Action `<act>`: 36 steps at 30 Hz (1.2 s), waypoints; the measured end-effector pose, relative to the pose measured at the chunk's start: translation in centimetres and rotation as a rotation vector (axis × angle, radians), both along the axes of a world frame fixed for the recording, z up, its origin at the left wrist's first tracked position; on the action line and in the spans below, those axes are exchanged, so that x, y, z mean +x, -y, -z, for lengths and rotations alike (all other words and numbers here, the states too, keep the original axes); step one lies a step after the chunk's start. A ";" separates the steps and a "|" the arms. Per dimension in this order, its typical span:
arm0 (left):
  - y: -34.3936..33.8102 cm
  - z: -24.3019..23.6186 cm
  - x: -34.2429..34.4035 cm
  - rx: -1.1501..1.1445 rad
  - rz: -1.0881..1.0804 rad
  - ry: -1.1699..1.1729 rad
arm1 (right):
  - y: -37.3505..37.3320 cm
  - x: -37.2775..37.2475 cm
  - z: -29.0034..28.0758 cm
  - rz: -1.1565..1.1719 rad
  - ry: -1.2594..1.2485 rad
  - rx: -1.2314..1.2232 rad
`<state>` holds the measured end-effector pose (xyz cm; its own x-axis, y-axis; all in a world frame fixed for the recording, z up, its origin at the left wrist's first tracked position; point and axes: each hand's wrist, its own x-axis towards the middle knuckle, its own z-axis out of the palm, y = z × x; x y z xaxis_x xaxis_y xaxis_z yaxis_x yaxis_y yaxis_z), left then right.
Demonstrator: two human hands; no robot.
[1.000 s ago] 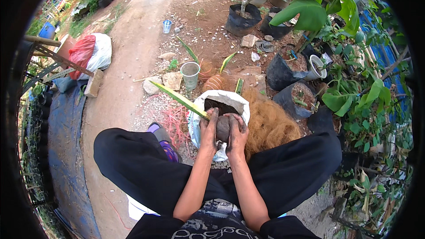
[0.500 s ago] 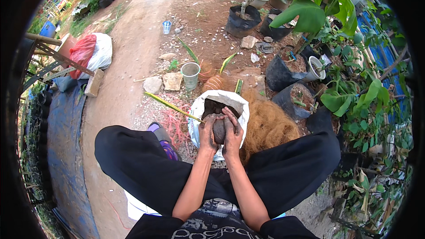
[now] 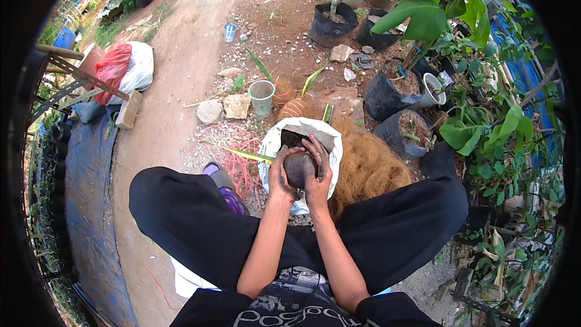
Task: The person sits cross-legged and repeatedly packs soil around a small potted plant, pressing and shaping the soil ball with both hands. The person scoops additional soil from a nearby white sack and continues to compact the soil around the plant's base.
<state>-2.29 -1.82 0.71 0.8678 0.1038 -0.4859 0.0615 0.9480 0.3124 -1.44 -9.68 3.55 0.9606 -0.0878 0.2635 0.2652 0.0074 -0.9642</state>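
White sack (image 3: 334, 150) first: stands mouth up between my knees, rim gaping, dark earthy material visible down inside; the rest sits behind my hands. Brown fibre heap (image 3: 375, 166) is pressed up to its right side, loose and hairy. Farther off, black planter bag (image 3: 327, 35), upright, soil in it, one woody stem growing out.

My left hand (image 3: 281, 177) and right hand (image 3: 319, 174), both dirt-smeared, are cupped close together over the sack's mouth with the soil ball between them: left palm curls round the left side, right thumb lies on top with its fingers pointing away from me.

Leaf (image 3: 245, 154): long, narrow strap, green with yellow edging. Long axis runs roughly left-right; tip points left and slightly away from me, lower end disappears behind my left hand. Can't see whether it joins the ball.

Plastic cup (image 3: 261, 104), see-through, upright beyond the sack, holds something greyish-brown. Soil ball (image 3: 296, 171): dark brown, compact, fairly smooth, near round, so no clear long axis. Fibre-covered ball (image 3: 294, 108), orange-brown with paler bands, sits just beyond the sack. Smallest: blue-and-clear cup (image 3: 230, 33) on the ground, contents unreadable.
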 end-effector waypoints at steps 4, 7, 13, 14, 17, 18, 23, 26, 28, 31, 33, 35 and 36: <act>1.1 1.1 -0.1 0.190 -0.125 -0.063 | -0.1 -0.3 0.0 -0.027 -0.178 0.032; 1.2 1.3 0.0 0.140 -0.154 -0.060 | 0.1 -0.1 0.4 -0.094 -0.232 0.188; 0.6 0.2 0.2 0.406 -0.096 0.171 | 0.7 0.9 0.8 -0.194 -0.685 0.700; 0.7 0.0 0.3 0.503 -0.079 0.211 | 0.8 0.7 0.8 -0.159 -0.666 0.691; 0.9 -0.6 0.8 0.564 -0.098 0.013 | 0.6 0.3 0.4 -0.062 -0.453 0.436; 0.9 -0.8 0.7 0.562 -0.116 -0.054 | 0.6 0.2 0.2 -0.039 -0.363 0.306; 0.6 -0.7 0.3 -0.021 -0.053 0.044 | 0.4 0.3 -0.2 -0.004 0.121 -0.235; 1.0 -0.4 0.3 0.124 -0.138 0.030 | -0.4 0.0 -0.3 -0.010 -0.237 0.325; 1.5 -0.4 0.2 0.236 -0.185 0.024 | -0.6 -0.3 -0.2 -0.015 -0.353 0.327; 1.8 -0.6 0.1 0.319 -0.165 0.028 | -0.5 -0.4 -0.2 -0.002 -0.188 0.163; 1.8 -0.9 0.1 0.320 -0.141 -0.033 | -0.2 -0.4 -0.1 0.000 -0.159 0.157; 1.8 -1.1 0.3 0.405 -0.133 0.088 | 0.0 -0.1 0.1 0.002 -0.195 0.262; 1.7 -1.2 0.5 0.457 -0.117 0.117 | 0.1 0.0 0.2 0.002 -0.211 0.300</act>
<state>-1.82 -3.56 1.90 0.8835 0.3844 -0.2678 -0.0979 0.7103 0.6970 -1.43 -9.76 3.39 0.9908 -0.1336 0.0221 0.0614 0.2979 -0.9526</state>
